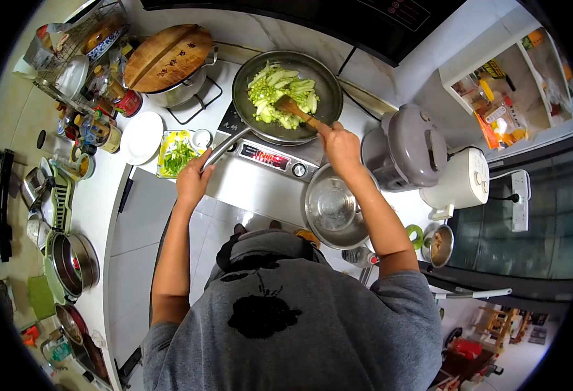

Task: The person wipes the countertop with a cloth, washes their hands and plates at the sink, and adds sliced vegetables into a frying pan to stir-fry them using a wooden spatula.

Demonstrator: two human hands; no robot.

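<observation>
My left hand (194, 179) is closed round the metal handle of a dark frying pan (331, 78). The pan stands on an induction cooker (270, 158) with a lit red display. Sliced green vegetables (277, 88) lie in the pan. In my right hand (342, 148) is a wooden spatula (288, 104), its blade among the vegetables. Left of the pan, near my left hand, a yellow-edged tray (164, 163) holds chopped greens (180, 155) and a small white dish (200, 139). An empty steel bowl (333, 205) stands below my right forearm.
A pot with a wooden lid (169, 57) stands at the upper left, beside a white plate (142, 138) and bottles (109, 133). On the right are a grey pressure cooker (413, 146), a white appliance (459, 179), a small metal bowl (438, 246) and a plastic bottle (358, 256).
</observation>
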